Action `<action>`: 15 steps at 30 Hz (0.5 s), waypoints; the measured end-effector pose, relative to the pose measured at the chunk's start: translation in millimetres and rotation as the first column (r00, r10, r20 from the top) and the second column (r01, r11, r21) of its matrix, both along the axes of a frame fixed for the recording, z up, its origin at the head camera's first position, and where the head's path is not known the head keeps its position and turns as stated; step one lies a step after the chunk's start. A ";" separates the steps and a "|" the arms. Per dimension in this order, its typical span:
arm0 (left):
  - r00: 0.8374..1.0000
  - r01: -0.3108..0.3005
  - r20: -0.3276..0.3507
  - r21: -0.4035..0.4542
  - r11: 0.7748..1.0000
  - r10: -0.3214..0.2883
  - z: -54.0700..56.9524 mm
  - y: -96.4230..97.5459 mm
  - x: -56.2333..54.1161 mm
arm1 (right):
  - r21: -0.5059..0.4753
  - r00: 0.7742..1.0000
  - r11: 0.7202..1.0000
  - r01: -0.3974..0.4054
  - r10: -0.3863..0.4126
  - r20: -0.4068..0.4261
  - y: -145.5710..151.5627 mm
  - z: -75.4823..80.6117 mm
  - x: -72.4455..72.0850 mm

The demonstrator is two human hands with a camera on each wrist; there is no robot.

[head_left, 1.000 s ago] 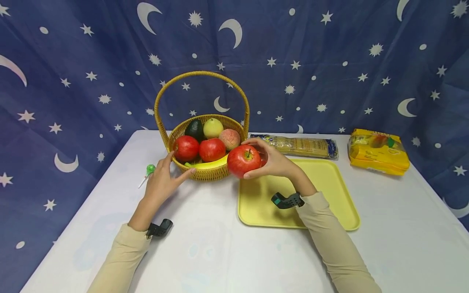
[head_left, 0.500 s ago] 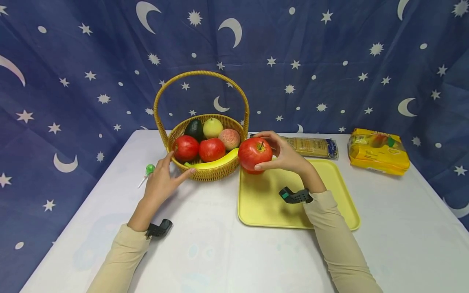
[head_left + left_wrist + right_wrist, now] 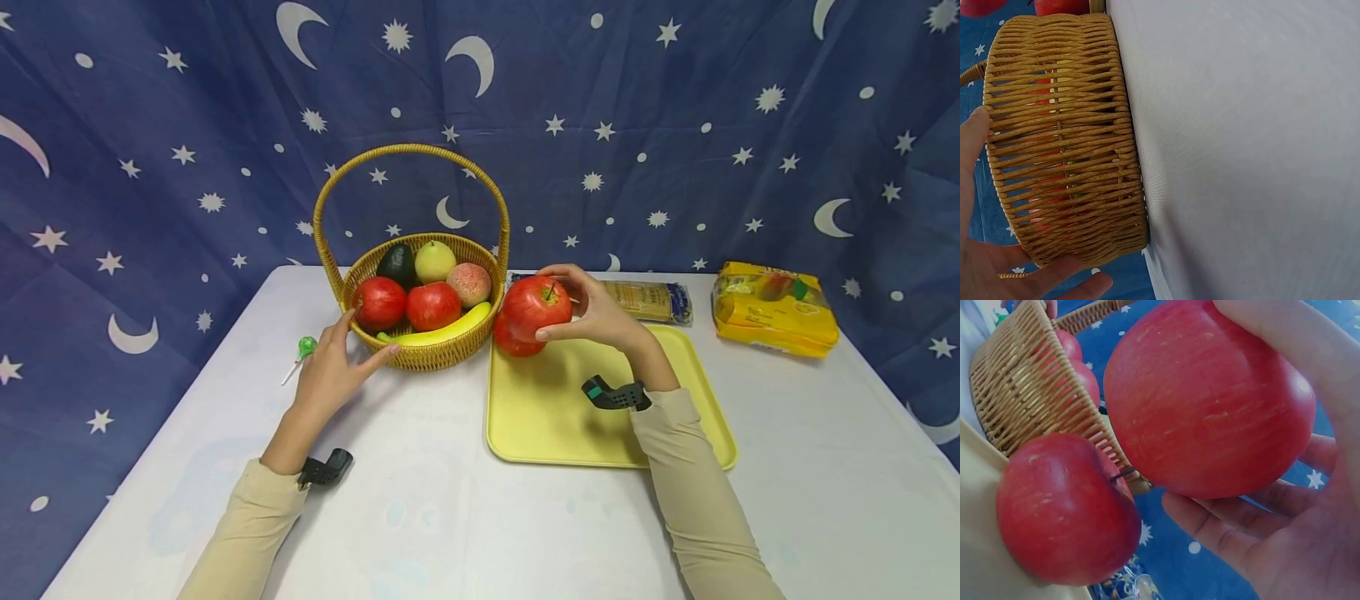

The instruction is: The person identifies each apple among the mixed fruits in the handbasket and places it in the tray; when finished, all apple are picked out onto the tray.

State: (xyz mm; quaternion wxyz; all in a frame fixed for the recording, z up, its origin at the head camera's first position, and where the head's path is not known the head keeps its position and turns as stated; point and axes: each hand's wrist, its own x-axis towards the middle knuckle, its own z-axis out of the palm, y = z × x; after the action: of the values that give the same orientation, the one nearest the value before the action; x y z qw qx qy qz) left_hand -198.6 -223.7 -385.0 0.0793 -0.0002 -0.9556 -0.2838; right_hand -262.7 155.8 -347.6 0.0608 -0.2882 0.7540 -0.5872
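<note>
My right hand (image 3: 600, 317) grips a red apple (image 3: 534, 307), stem side up, above the yellow tray (image 3: 558, 433). In the right wrist view the thumb lies along one side of the held apple (image 3: 1210, 406), with fingers at its other side. A second red apple (image 3: 1066, 512) sits on the tray close to the basket, partly covered in the head view. At the front left of the wicker basket (image 3: 438, 357), my left hand (image 3: 330, 371) holds the wall between spread thumb and fingers. A banana (image 3: 438, 332), avocado (image 3: 397, 265), pear (image 3: 435, 262), peach (image 3: 469, 284) and two red fruits (image 3: 433, 307) fill it.
A green lollipop (image 3: 306, 346) lies left of the basket. Behind the tray is a long clear pack (image 3: 645, 302) with yellow contents, and a yellow packet (image 3: 775, 310) stands at the back right. A blue star-patterned cloth (image 3: 675, 125) hangs behind the white table (image 3: 420, 525).
My right hand has carried the apple rightward and slightly back, from beside the basket to over the tray. The second apple has come into fuller view. My left hand stays at the basket.
</note>
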 end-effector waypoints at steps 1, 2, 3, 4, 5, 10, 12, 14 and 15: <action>1.000 0.000 0.000 0.000 1.000 0.000 -0.1 0.1 -0.1 | 0.001 1.000 1.000 0.005 -0.005 0.002 1.0 -0.2 -0.2; 1.000 -0.001 0.000 0.000 1.000 0.001 -0.1 0.2 -0.2 | -0.001 1.000 1.000 0.008 -0.008 0.006 2.0 -0.1 -0.1; 1.000 -0.001 0.000 0.000 1.000 0.001 -0.2 0.3 -0.4 | -0.003 1.000 1.000 0.013 -0.013 0.009 3.0 0.1 0.0; 1.000 -0.002 0.000 -0.001 1.000 0.002 -0.2 0.3 -0.4 | -0.003 1.000 1.000 0.017 -0.017 0.011 4.1 -0.2 -0.3; 1.000 -0.003 0.002 0.000 1.000 0.003 -0.2 0.3 -0.5 | -0.003 1.000 1.000 0.021 -0.021 0.014 5.1 -0.5 -0.6; 1.000 -0.006 0.008 0.008 1.000 0.006 -0.2 0.0 -0.3 | 0.028 0.999 0.999 0.047 -0.048 0.021 10.7 -0.9 -1.4; 1.000 -0.006 0.010 0.011 1.000 0.006 -0.2 -0.2 -0.2 | 0.047 0.998 0.997 0.063 -0.064 0.023 13.2 -1.0 -1.8; 1.000 -0.006 0.012 0.013 1.000 0.006 -0.1 -0.4 -0.1 | 0.061 0.997 0.995 0.074 -0.076 0.030 15.7 -0.9 -1.9; 1.000 -0.005 0.012 0.014 1.000 0.005 0.0 -0.4 0.0 | 0.066 0.996 0.995 0.080 -0.082 0.034 17.0 -0.9 -2.0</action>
State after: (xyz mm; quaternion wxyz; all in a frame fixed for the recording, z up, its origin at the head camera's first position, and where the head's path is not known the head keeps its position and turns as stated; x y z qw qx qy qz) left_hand -198.6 -224.2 -385.1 0.0742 0.0046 -0.9541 -0.2900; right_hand -264.7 172.7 -348.5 0.0600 -0.2445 0.7824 -0.5697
